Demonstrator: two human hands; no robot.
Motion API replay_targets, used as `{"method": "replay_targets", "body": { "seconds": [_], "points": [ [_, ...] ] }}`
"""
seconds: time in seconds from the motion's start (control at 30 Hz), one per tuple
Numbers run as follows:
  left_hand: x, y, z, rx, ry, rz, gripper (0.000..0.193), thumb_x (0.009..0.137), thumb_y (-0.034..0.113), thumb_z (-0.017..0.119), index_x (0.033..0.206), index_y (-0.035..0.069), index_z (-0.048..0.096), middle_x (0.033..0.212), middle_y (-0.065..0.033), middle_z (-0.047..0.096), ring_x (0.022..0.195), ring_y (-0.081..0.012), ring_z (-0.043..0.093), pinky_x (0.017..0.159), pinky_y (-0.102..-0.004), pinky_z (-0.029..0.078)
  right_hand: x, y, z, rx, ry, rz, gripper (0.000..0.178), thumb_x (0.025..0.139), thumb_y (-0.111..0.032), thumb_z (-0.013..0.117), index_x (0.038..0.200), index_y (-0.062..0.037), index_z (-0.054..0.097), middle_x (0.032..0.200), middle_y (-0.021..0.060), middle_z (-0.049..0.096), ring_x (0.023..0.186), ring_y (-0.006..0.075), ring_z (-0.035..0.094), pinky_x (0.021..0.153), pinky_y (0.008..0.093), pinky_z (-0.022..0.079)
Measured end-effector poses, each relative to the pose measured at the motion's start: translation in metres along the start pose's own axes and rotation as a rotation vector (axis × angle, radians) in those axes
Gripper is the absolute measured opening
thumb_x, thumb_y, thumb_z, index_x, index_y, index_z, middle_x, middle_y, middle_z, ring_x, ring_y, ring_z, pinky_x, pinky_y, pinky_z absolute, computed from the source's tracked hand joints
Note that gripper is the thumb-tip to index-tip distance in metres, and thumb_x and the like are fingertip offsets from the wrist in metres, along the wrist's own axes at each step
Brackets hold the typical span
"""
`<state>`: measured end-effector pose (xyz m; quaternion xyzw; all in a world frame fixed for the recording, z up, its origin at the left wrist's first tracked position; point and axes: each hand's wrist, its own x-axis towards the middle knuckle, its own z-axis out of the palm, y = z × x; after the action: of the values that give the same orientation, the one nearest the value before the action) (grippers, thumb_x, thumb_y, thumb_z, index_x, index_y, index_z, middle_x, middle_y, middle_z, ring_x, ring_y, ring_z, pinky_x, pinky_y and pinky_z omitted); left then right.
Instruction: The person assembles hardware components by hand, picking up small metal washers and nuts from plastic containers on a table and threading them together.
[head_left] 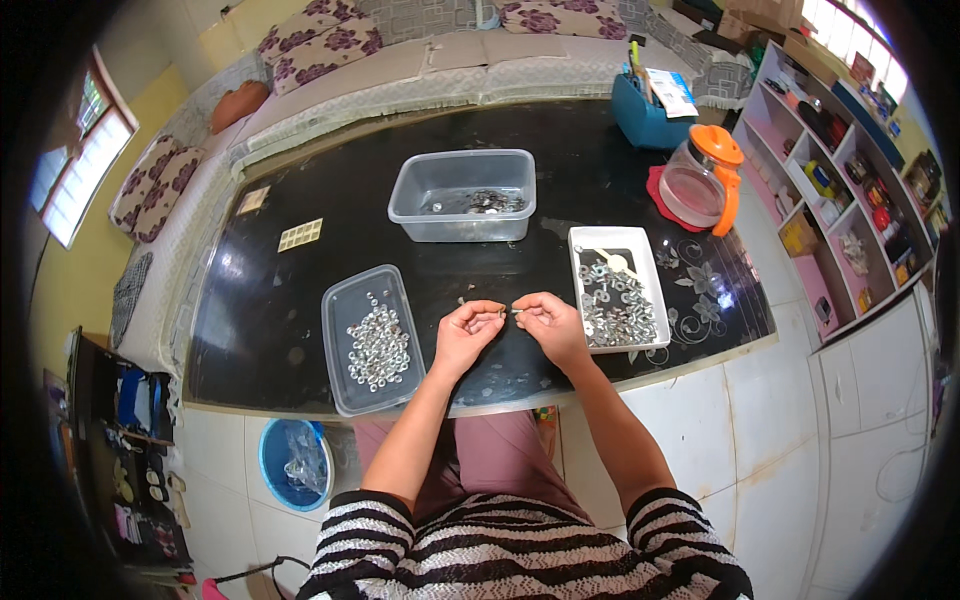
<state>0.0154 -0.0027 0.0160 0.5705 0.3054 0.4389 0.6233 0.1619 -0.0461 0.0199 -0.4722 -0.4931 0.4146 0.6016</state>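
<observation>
Both hands are over the near middle of the dark glossy table, fingertips close together. My left hand (468, 333) is closed in a pinch; what it holds is too small to name, though a bit of metal shows at its fingers. My right hand (553, 325) pinches a small, thin metal piece (516, 311), perhaps a screw, pointing toward the left hand. Left of them, a shallow clear plastic lid (338, 345) carries many loose metal nuts (378, 345). To the right, a white tray (661, 300) holds a pile of screws and washers (620, 310) with a white spoon (610, 260).
A clear plastic box (412, 232) with small metal parts stands beyond the hands. Farther right are a glass jug with orange lid (700, 180) and a teal holder (640, 118). A blue bucket (268, 462) is on the floor below the table's near left edge.
</observation>
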Motion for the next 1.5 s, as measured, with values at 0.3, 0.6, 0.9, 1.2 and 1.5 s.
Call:
{"method": "replay_targets", "body": {
  "seconds": [0.3, 0.6, 0.9, 1.2, 1.5],
  "points": [
    [-0.014, -0.008, -0.014, -0.023, 0.102, 0.005, 0.018, 0.071, -0.001, 0.058, 0.089, -0.002, 0.055, 0.082, -0.0036, 0.056, 0.074, -0.0076, 0.054, 0.068, -0.0176, 0.043, 0.001, 0.020, 0.028, 0.177, -0.045, 0.044, 0.012, 0.073, 0.003, 0.053, 0.084, 0.0030, 0.052, 0.077, 0.0043, 0.056, 0.071, 0.0067, 0.052, 0.063, 0.0181, 0.043],
    [0.019, 0.009, 0.021, 0.080, -0.071, 0.022, 0.018, 0.071, 0.002, 0.059, 0.088, -0.002, 0.056, 0.078, -0.0034, 0.057, 0.070, -0.0061, 0.053, 0.064, -0.0175, 0.043, -0.002, -0.009, -0.005, 0.017, 0.113, -0.054, 0.010, 0.074, 0.004, 0.050, 0.083, 0.0020, 0.052, 0.074, 0.0028, 0.054, 0.068, 0.0054, 0.051, 0.063, 0.0173, 0.043],
    [0.059, 0.003, 0.105, 0.220, -0.370, 0.112, 0.020, 0.069, 0.001, 0.061, 0.088, -0.001, 0.056, 0.079, -0.0023, 0.056, 0.071, -0.0055, 0.053, 0.064, -0.0179, 0.044, -0.021, -0.014, -0.086, -0.028, 0.376, -0.057, 0.013, 0.071, 0.003, 0.051, 0.084, 0.0021, 0.054, 0.075, 0.0035, 0.056, 0.068, 0.0063, 0.052, 0.061, 0.0182, 0.043],
    [0.059, -0.003, 0.119, 0.027, -0.422, -0.130, 0.024, 0.068, -0.001, 0.060, 0.092, 0.000, 0.055, 0.079, -0.0045, 0.057, 0.071, -0.0072, 0.054, 0.065, -0.0183, 0.044, -0.033, -0.016, -0.101, -0.232, 0.416, -0.124, 0.014, 0.072, 0.003, 0.051, 0.086, 0.0032, 0.055, 0.075, 0.0022, 0.054, 0.066, 0.0041, 0.049, 0.057, 0.0143, 0.039],
    [0.060, -0.007, 0.119, -0.029, -0.402, -0.111, 0.026, 0.069, -0.003, 0.058, 0.095, -0.003, 0.053, 0.082, -0.0060, 0.057, 0.074, -0.0081, 0.054, 0.069, -0.0193, 0.044, -0.033, -0.015, -0.105, -0.263, 0.449, -0.149, 0.020, 0.068, 0.003, 0.053, 0.087, 0.0021, 0.055, 0.076, 0.0076, 0.056, 0.064, 0.0083, 0.053, 0.058, 0.0196, 0.044]
  ]
}}
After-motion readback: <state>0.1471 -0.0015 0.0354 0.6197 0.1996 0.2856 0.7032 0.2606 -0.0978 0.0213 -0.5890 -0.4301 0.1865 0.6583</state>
